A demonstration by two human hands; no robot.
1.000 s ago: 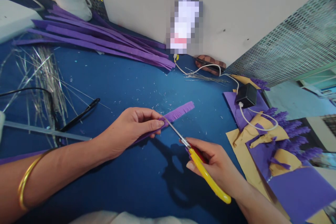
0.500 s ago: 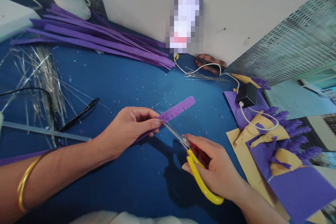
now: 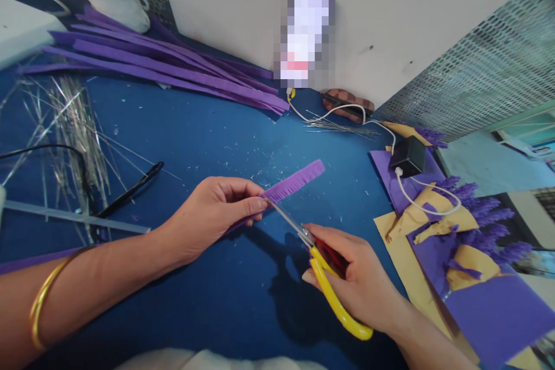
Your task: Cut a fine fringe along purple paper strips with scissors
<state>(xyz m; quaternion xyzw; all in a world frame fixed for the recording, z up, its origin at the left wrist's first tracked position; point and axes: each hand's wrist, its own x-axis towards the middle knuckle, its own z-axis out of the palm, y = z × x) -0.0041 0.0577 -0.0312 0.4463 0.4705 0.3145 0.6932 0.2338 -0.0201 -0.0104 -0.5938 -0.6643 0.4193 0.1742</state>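
Observation:
Between the thumb and fingers of my left hand (image 3: 229, 205) is a purple paper strip (image 3: 299, 180), its free end pointing up and right with a row of fine cuts along the lower edge. The rest of the strip runs back under my left hand and forearm. My right hand (image 3: 353, 274) is closed round yellow-handled scissors (image 3: 332, 289). The blades reach the strip's lower edge, right beside my left thumb tip; whether they are fully closed I cannot tell.
Long purple strips (image 3: 173, 63) lie across the back of the blue table (image 3: 208, 306). Thin wires (image 3: 76, 127) are heaped at left. A phone (image 3: 306, 34) leans at the back, cabled to a black adapter (image 3: 407, 156). Purple flowers (image 3: 481, 214) wrapped in tan paper lie at right.
Almost nothing differs. The strip's free end and the scissors have shifted very slightly to the right; my left hand keeps its hold on the strip.

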